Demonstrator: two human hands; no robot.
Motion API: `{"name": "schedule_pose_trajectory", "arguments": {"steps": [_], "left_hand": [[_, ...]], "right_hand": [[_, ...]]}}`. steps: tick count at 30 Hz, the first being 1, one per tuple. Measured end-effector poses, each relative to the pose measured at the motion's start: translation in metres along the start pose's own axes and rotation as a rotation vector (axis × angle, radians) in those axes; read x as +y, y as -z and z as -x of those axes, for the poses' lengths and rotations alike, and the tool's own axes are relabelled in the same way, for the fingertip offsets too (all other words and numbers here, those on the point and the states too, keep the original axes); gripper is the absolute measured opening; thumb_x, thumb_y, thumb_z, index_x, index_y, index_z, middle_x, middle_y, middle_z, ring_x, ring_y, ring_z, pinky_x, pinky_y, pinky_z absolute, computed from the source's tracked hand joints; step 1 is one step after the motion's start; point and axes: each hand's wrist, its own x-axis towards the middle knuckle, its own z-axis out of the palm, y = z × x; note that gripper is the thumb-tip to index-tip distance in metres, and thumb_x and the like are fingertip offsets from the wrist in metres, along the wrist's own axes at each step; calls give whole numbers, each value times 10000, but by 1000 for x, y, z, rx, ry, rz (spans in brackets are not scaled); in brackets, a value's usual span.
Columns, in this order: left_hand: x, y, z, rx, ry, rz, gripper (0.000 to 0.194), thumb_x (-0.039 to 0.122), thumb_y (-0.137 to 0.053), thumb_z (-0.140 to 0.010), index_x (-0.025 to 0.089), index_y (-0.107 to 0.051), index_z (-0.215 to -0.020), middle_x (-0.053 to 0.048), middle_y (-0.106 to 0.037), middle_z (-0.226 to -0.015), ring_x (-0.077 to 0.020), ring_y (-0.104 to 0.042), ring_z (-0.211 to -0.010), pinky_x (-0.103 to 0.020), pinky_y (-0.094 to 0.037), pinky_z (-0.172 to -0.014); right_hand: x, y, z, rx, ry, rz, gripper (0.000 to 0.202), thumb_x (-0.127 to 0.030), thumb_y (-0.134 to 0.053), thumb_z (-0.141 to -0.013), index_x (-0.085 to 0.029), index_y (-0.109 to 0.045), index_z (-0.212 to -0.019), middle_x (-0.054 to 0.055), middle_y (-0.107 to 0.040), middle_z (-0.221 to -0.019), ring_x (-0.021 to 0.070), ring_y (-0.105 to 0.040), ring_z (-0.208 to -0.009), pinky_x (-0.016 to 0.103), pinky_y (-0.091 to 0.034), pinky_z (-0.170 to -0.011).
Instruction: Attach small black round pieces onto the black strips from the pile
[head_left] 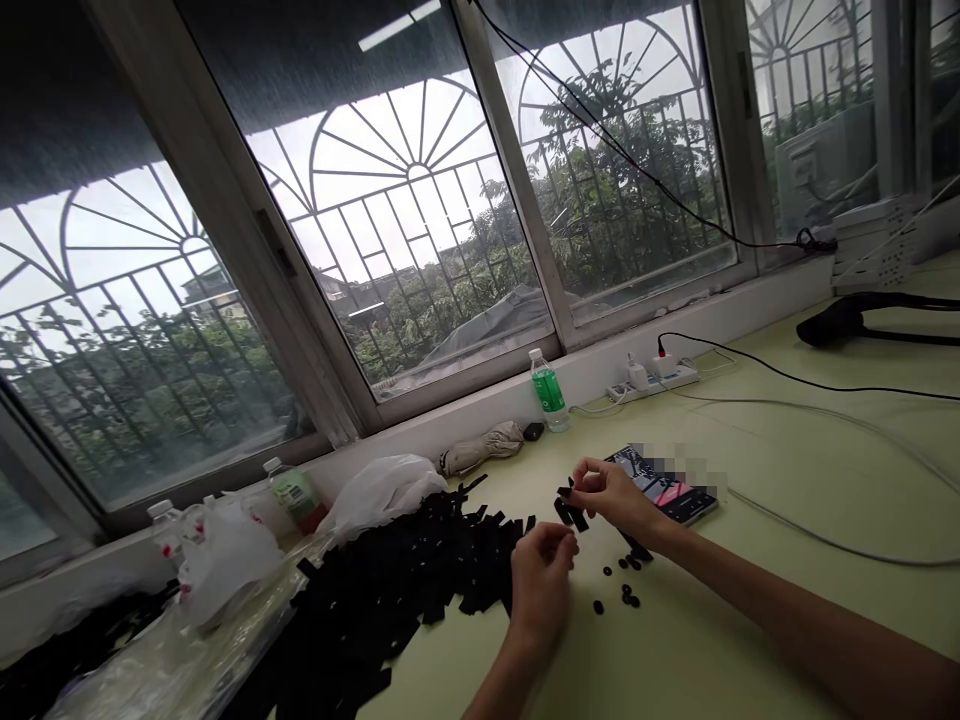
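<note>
My right hand (604, 492) pinches a small black strip (564, 493) between thumb and fingertips, above a few more black strips (576, 517) on the table. Just to its lower left is my left hand (541, 580), fingers curled and thumb against them; what they hold, if anything, is hidden. A large heap of short black strips (420, 560), some with small pale spots, spreads beside my left hand. Several small round black pieces (628, 594) lie below my right wrist. Behind that wrist rests a phone or tablet (667, 485) with a lit screen, partly covered by my forearm.
The pale green table (825, 480) runs along a windowsill. At the back stand a green-labelled bottle (548, 392), a folded umbrella-like bundle (484, 448) and a power strip (652, 380) with cables. Plastic bags (232, 555) and another bottle (295, 495) are at left.
</note>
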Motion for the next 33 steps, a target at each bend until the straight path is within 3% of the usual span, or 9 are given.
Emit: {"name": "schedule_pose_trajectory", "arguments": {"steps": [4,10,21,27,33], "left_hand": [[-13,20,-7,78,71,101,196,317,-640,-722,127,-626,-766,-29,-628,-647,-116,-527,-538,-238,-412,-532],[-19,23,-2,117,122,213,276,343,-727,-651,128,-661,-812,-47,-652,-673,-130,-568,-580,-240,-438,-564],[-28,27,0,108,216,434,232,298,-772,-634,144,-677,-779,-30,-657,-668,-116,-588,-614,-209,-428,-583],[-25,27,-1,124,235,542,215,235,-786,-609,138,-661,-755,-21,-639,-628,-94,-558,-566,-203,-426,-566],[-19,29,-1,110,246,586,190,251,-769,-626,108,-694,-724,-41,-632,-641,-108,-567,-598,-222,-453,-605]], "right_hand": [[4,-9,5,-162,-46,8,289,-377,-726,-623,-166,-546,-704,-51,-553,-512,83,-469,-450,211,-363,-459],[10,-18,12,-279,-100,22,353,-392,-718,-652,-139,-645,-888,-30,-564,-559,96,-496,-495,228,-406,-492],[14,-25,15,-217,-34,211,431,-344,-737,-628,-110,-643,-977,-46,-530,-479,120,-528,-466,216,-392,-442],[18,-25,15,-224,52,228,400,-361,-738,-625,-142,-648,-947,14,-593,-775,88,-545,-501,207,-425,-448],[21,-28,18,-235,34,239,400,-234,-701,-647,-126,-612,-1022,-32,-558,-609,100,-546,-489,201,-429,-459]]}}
